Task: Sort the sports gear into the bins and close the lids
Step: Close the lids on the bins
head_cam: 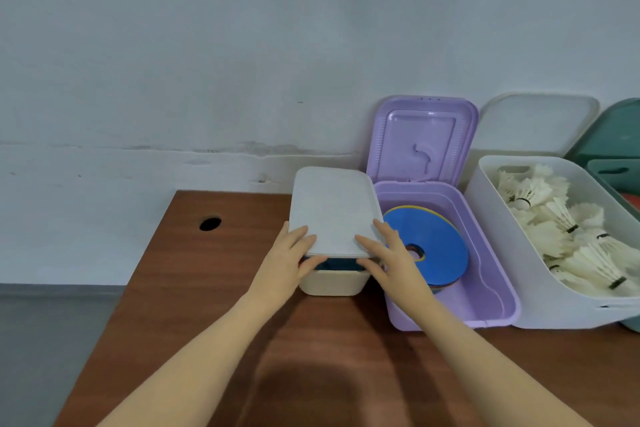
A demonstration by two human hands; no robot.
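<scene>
A white lid (pixel 333 210) lies tilted over a small cream bin (pixel 332 282), its near edge raised so that blue contents show underneath. My left hand (pixel 290 258) grips the lid's near left corner, and my right hand (pixel 388 253) grips its near right corner. To the right a purple bin (pixel 491 288) stands with its hinged lid (pixel 420 139) upright; flat discs lie inside, a blue one (pixel 429 239) on top. Further right a large white bin (pixel 498 253) holds several white shuttlecocks (pixel 568 236).
A white lid (pixel 533 125) leans on the wall behind the large bin. A green bin (pixel 614 170) and its lid sit at the far right edge. The brown table (pixel 214 305) has a round cable hole (pixel 210 224); its left edge drops to the floor.
</scene>
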